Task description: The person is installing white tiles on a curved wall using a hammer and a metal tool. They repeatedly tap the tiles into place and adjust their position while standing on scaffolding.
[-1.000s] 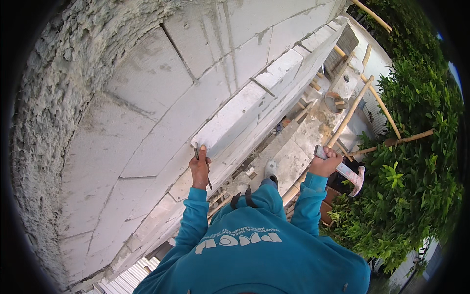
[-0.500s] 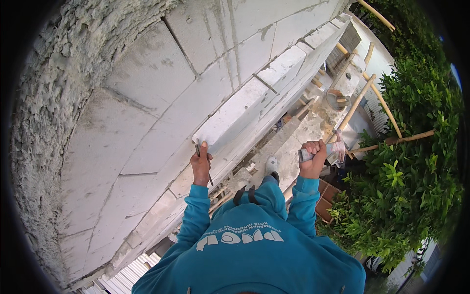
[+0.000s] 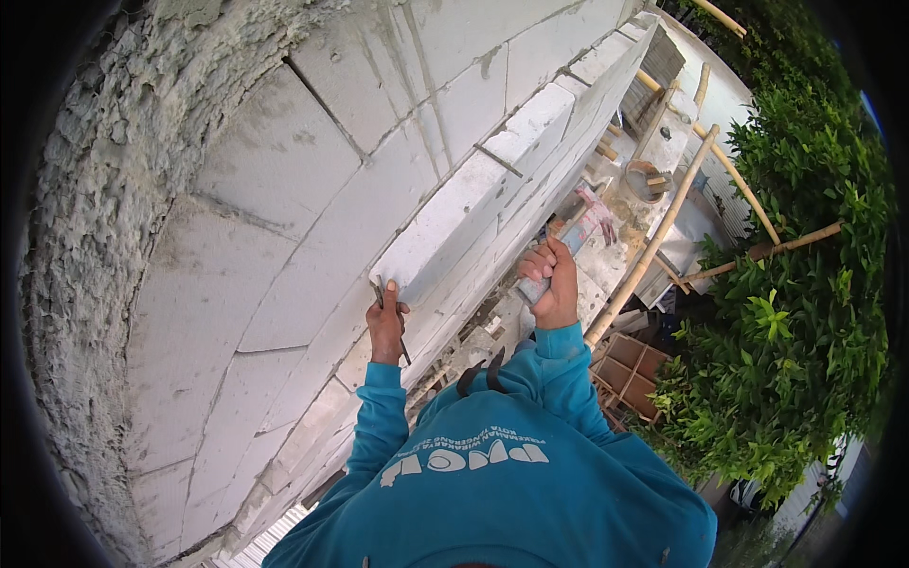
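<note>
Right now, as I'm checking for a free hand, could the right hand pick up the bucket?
Probably not: the right hand is closed around the hammer, and the bucket looks farther off, beyond it.

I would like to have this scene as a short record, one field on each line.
Left hand: holds a thin dark rod at the near end of a pale block
Right hand: grips a hammer by its handle, head pointing away
Left side: block wall, rough grey surface
Right side: pale poles, round container, green foliage
</note>
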Motion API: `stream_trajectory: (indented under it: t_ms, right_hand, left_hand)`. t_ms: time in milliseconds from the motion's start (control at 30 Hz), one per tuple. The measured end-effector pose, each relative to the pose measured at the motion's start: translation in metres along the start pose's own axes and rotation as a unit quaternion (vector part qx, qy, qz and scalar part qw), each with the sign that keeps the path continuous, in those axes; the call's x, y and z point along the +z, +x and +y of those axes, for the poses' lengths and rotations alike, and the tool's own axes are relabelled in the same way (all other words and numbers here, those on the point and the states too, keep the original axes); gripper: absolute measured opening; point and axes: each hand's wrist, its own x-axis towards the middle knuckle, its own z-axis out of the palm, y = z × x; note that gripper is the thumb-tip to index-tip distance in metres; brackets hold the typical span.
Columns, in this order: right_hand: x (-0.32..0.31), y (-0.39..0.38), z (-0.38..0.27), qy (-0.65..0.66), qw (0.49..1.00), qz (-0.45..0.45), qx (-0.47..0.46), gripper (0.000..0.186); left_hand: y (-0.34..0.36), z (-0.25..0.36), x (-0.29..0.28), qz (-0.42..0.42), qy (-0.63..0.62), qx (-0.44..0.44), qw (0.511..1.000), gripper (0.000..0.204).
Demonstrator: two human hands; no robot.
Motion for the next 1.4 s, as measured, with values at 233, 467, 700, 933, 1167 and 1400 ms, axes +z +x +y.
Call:
stream_trajectory:
  t_ms: [233, 467, 700, 933, 1167, 1400]
  right_hand:
    - [-0.008, -0.025, -0.097, 0.045, 0.898, 0.117, -0.422, 0.028]
    - [0.001, 0.014, 0.078, -0.090, 0.992, -0.011, 0.087, 0.022]
    - [-0.024, -0.012, -0.056, 0.043, 0.988, 0.000, -0.149, 0.034]
    - [0.010, -0.015, -0.069, 0.045, 0.873, 0.182, -0.451, 0.023]
    - [-0.006, 0.013, 0.037, -0.031, 0.988, -0.078, 0.127, 0.027]
    - [-0.024, -0.010, -0.094, 0.077, 0.961, 0.003, -0.266, 0.035]
  left_hand:
    - [-0.001, -0.007, -0.001, 0.013, 0.024, -0.002, 1.000, 0.056]
    - [0.001, -0.004, 0.004, 0.000, 0.023, 0.009, 1.000, 0.055]
    - [0.001, -0.002, 0.000, 0.011, 0.022, -0.001, 1.000, 0.055]
    - [0.004, -0.012, 0.003, 0.028, 0.023, 0.031, 0.999, 0.058]
    - [0.009, 0.003, 0.005, 0.009, 0.011, 0.018, 1.000, 0.057]
    - [0.002, -0.012, 0.002, 0.029, 0.006, 0.022, 0.999, 0.057]
